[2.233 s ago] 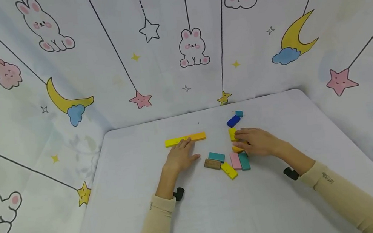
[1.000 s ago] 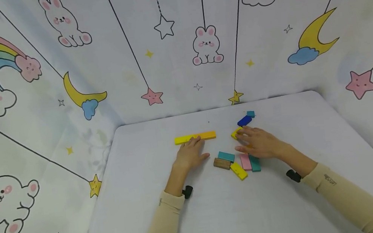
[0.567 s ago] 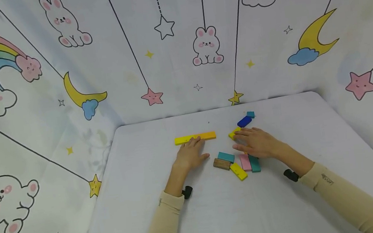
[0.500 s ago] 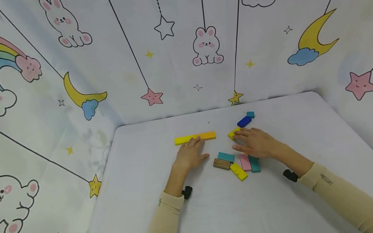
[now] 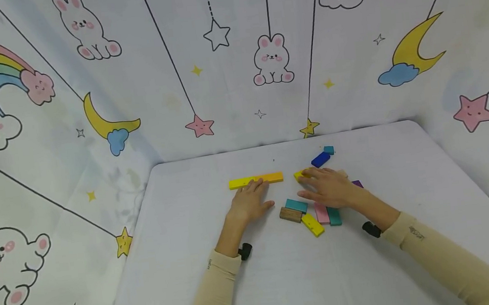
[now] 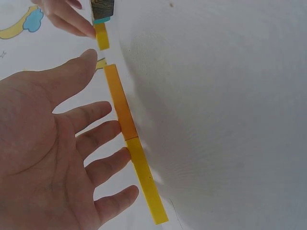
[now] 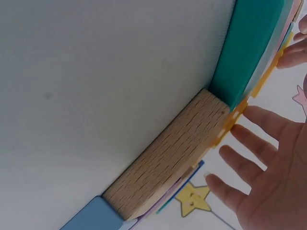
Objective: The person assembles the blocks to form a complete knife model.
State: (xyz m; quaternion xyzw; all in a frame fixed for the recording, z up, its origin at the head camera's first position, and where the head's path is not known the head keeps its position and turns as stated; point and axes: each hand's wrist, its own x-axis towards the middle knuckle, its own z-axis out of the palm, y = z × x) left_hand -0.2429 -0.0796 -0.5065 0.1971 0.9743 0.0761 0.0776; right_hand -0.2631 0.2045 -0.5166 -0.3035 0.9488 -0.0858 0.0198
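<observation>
In the head view my left hand rests with spread fingers against the near side of a row made of a yellow block and an orange block. These two lie end to end, and the left wrist view shows the fingertips at their long edge. My right hand lies with extended fingers over another yellow block, touching it and partly covering it. A small gap parts that block from the orange one. Behind the right hand, a plain wooden block and a purple block show.
Nearer the person lie a teal block, a brown block, a yellow block, a pink block and a green block. A dark blue block and a small teal block lie farther back on the white table.
My right hand has shifted left, and the yellow block under its fingers has turned and slid left toward the orange one. The wooden and purple blocks have come into sight. My left hand stays put.
</observation>
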